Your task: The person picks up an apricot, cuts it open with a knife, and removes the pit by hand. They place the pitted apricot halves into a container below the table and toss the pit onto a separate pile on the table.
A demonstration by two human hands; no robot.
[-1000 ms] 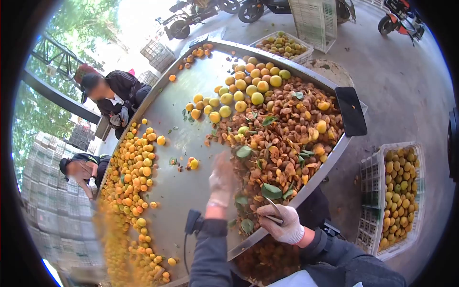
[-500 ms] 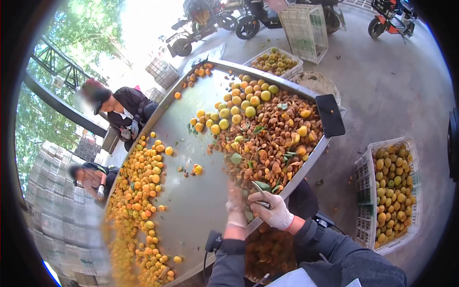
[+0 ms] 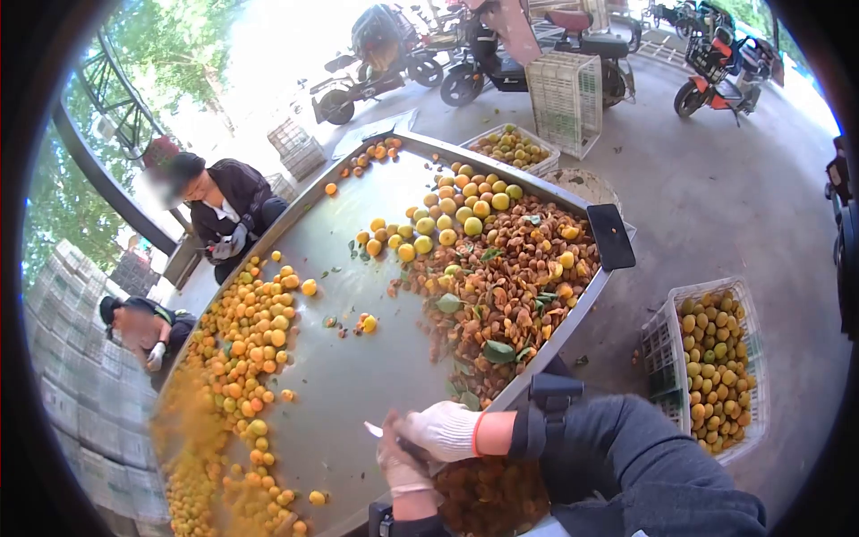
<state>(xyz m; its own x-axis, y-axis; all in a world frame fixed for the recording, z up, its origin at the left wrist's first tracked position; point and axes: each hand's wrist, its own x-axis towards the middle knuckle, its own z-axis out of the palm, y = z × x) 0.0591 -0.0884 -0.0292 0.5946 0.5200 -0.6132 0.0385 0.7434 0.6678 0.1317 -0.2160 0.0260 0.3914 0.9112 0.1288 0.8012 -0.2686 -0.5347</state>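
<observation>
My right hand (image 3: 447, 430), in a white glove with a red cuff edge, is closed on a metal tool whose bright tip (image 3: 373, 430) sticks out on the left. Pressed against it over the table's near edge is my left hand (image 3: 404, 465), also gloved, its fingers curled round something I cannot make out. Beyond them on the metal table (image 3: 344, 376) lies a heap of opened brown-orange fruit pieces (image 3: 501, 277) with leaves. Whole yellow-green fruits (image 3: 447, 208) sit behind the heap, and many orange fruits (image 3: 259, 331) spread along the left side.
A black phone (image 3: 610, 236) rests on the table's right corner. Crates of fruit stand on the floor at right (image 3: 716, 367) and behind the table (image 3: 514, 148). Two people crouch at the left, one (image 3: 234, 201) beside the table, another (image 3: 161, 336) lower down. Scooters are parked behind.
Both hands have moved down and left, away from the heap, and come together. The right hand still holds the metal tool. The view has shifted slightly.
</observation>
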